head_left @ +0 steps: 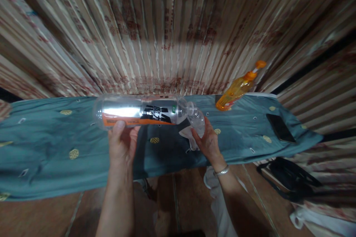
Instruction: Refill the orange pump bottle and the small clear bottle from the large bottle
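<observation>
A large clear plastic bottle (125, 110) with a silver, black and orange label lies level in the air above the cloth, its neck pointing right. My left hand (122, 139) is closed around its lower side near the base, thumb on the label. At the uncapped-looking neck, my right hand (207, 139) grips a small clear plastic piece (197, 121) between thumb and fingers. The piece meets or overlaps the bottle mouth; its exact shape is hard to make out. Just below it, a white tissue-like sheet (189, 137) shows, and I cannot tell whether my right hand touches it.
A teal cloth (91, 170) with yellow patterns covers the table. Toward the back right stands an orange pump bottle (236, 90). A dark phone (280, 127) lies at the right. On the floor sits a black bag (292, 176). Pleated curtains (155, 26) hang behind.
</observation>
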Action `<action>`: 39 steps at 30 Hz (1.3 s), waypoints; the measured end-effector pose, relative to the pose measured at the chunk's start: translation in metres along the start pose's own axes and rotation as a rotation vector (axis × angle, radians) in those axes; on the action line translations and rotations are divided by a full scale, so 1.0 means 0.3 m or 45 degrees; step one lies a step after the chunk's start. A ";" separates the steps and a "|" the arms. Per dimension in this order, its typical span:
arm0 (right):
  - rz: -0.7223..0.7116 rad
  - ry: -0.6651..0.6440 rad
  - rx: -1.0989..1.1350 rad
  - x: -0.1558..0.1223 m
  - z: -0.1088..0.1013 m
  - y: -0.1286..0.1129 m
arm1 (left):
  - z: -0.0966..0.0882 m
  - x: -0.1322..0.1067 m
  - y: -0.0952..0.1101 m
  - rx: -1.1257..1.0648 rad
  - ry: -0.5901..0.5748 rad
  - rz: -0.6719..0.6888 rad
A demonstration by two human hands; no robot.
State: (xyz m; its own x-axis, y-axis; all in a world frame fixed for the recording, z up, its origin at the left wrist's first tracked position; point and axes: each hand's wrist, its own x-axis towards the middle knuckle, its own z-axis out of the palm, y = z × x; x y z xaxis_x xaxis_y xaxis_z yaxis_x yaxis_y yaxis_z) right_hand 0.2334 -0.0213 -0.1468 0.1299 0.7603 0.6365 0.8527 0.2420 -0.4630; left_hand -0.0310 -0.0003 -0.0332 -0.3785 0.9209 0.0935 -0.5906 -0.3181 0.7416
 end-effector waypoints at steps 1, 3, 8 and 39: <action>0.003 -0.005 0.001 0.000 -0.001 -0.001 | 0.001 0.000 0.000 -0.011 0.011 0.006; 0.011 -0.014 0.006 0.001 -0.002 -0.003 | 0.004 -0.001 -0.001 -0.028 0.036 0.010; 0.035 -0.021 0.001 0.002 -0.004 -0.008 | 0.005 -0.001 0.001 -0.010 0.025 0.011; -0.090 0.053 -0.034 -0.001 0.000 0.004 | 0.000 0.003 0.001 -0.012 0.020 0.019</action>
State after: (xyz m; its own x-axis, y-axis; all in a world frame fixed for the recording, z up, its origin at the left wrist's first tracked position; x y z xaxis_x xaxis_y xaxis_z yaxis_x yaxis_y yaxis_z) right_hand 0.2343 -0.0212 -0.1477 0.0893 0.7157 0.6927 0.8737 0.2776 -0.3995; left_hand -0.0314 0.0005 -0.0329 -0.3987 0.9123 0.0939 -0.5913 -0.3340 0.7341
